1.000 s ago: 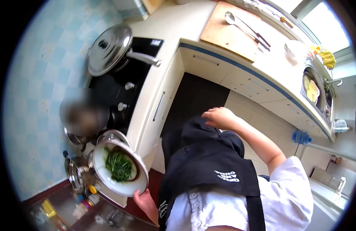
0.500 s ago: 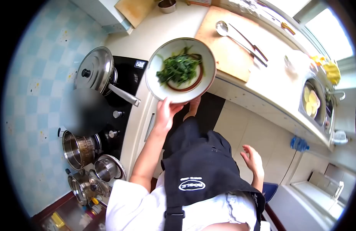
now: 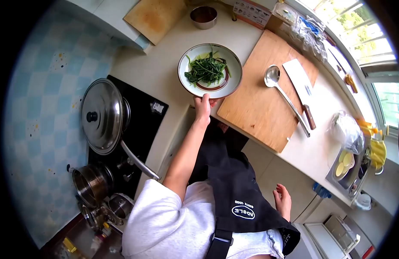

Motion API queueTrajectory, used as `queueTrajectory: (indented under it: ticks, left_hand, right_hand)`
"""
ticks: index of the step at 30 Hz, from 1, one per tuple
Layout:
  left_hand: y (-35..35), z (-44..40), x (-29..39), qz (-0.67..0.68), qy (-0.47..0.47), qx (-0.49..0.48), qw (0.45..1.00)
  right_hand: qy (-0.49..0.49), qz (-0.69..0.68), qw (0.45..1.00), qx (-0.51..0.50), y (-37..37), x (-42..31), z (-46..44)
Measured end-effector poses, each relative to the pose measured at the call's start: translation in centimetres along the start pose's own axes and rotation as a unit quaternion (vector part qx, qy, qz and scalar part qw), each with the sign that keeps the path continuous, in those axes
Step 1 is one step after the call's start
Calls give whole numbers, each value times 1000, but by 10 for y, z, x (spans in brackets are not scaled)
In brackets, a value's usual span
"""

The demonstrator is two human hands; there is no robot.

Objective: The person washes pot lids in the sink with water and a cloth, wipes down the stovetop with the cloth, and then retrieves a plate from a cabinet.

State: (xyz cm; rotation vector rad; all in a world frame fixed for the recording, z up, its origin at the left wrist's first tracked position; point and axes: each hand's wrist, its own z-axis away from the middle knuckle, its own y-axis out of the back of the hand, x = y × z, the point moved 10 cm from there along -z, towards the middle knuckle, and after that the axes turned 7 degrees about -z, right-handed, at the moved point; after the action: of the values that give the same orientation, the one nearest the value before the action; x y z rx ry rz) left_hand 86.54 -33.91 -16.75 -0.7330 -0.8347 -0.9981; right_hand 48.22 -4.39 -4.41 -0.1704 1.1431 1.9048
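My left hand (image 3: 203, 110) grips the near rim of a shallow white plate (image 3: 184, 71) with a brown edge, thumb on top and fingers underneath. Cooked leafy greens (image 3: 206, 70) lie in its middle, with a little liquid around them. The plate is over the counter corner, left of a wooden cutting board (image 3: 255, 103); whether it touches the counter I cannot tell. My right hand (image 3: 283, 200) hangs low at my side, fingers loosely curled and apart, holding nothing.
A ladle (image 3: 290, 101) and a cleaver (image 3: 299, 82) lie on the board. At left, a lidded pan (image 3: 102, 116) sits on the black stove (image 3: 149, 103), its handle sticking out toward me. A metal bowl (image 3: 203, 18) stands at the back; the sink (image 3: 354, 172) is at right.
My left arm has stretched forward, carrying the plate of greens away from my body and over the counter corner. The right hand stays low at my side.
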Motion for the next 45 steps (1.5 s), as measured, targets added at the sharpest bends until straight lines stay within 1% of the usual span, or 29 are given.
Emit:
queueTrajectory:
  ticks: [5, 7, 12, 14, 16, 17, 18, 19, 20, 21, 22, 23, 24, 25, 26, 28, 29, 30, 32, 33, 34, 35, 36, 38, 39, 41, 42, 44, 45]
  left_hand:
    - [4, -44, -9, 27, 21, 45, 998]
    - [4, -59, -22, 42, 49, 21, 998]
    - [4, -67, -21, 36, 65, 51, 996]
    - [5, -70, -26, 32, 58, 64, 996]
    - [2, -55, -20, 0, 62, 34, 998]
    - [0, -56, -26, -68, 30, -6, 997]
    - [-6, -40, -23, -94, 18, -51, 994]
    - [-1, -9, -12, -57, -57, 25, 996]
    - [-10, 25, -3, -58, -85, -30, 994]
    - [-10, 51, -1, -154, -137, -23, 978]
    - [-17, 111, -5, -283, -145, -96, 943]
    - [-5, 145, -7, -333, -114, -62, 934]
    - [6, 168, -25, -360, -95, -60, 926]
    - [23, 195, -36, -443, -35, -44, 895]
    - [41, 217, -49, -475, -1, -22, 880]
    - [84, 264, -59, -478, 40, 55, 876]
    - [107, 286, -64, -442, 32, 89, 892]
    - [130, 312, -61, -418, 34, 150, 895]
    - [179, 355, -78, -335, 72, 240, 908]
    - [205, 372, -96, -306, 71, 272, 910]
    - [232, 385, -120, -248, 57, 297, 920]
    - [255, 405, -128, -197, 36, 338, 920]
    - [273, 423, -137, -69, 35, 356, 931]
    - [308, 466, -151, 64, 101, 413, 903]
    - [327, 479, -154, 65, 99, 413, 903]
    - [381, 515, -166, 145, 74, 488, 857]
    - [407, 526, -165, 141, 72, 487, 859]
    - [479, 572, -165, 192, 13, 606, 772]
    - [519, 586, -168, 202, -16, 616, 762]
  right_hand:
    - [1, 11, 1000, -28, 3, -25, -38]
    - [7, 20, 999, -42, 5, -32, -45]
    - [52, 66, 993, -85, 10, -60, -75]
    - [96, 81, 986, -107, 8, -62, -92]
    - [155, 104, 972, -142, 9, -63, -109]
    - [156, 59, 973, -160, 14, -58, -119]
    - [155, 15, 971, -184, 18, -52, -129]
    - [139, -37, 971, -189, 30, -41, -143]
    - [151, 40, 975, -156, 51, -27, -164]
    - [254, 333, 907, -46, 76, -52, -160]
    - [260, 479, 838, -26, 105, -59, -187]
    - [290, 414, 863, -19, 116, -72, -201]
    - [343, 363, 866, -19, 123, -85, -211]
    - [346, 398, 850, -15, 123, -105, -213]
    - [363, 398, 842, -27, 119, -119, -221]
    - [410, 345, 843, -51, 97, -162, -196]
    - [464, 287, 835, -67, 83, -170, -194]
    - [365, 272, 883, -115, 63, -180, -182]
    - [469, 292, 820, -152, 26, -190, -159]
    - [444, 295, 828, -174, 9, -185, -158]
    - [458, 303, 811, -204, -5, -185, -144]
    - [451, 298, 811, -223, -16, -182, -135]
    - [444, 293, 812, -241, -26, -179, -127]
    - [446, 300, 805, -249, -40, -177, -110]
    - [444, 322, 802, -236, -46, -176, -100]
    - [442, 348, 797, -221, -62, -175, -83]
    - [449, 333, 798, -227, -72, -174, -77]
    - [459, 327, 794, -226, -95, -175, -54]
    - [438, 330, 805, -227, -109, -182, -28]
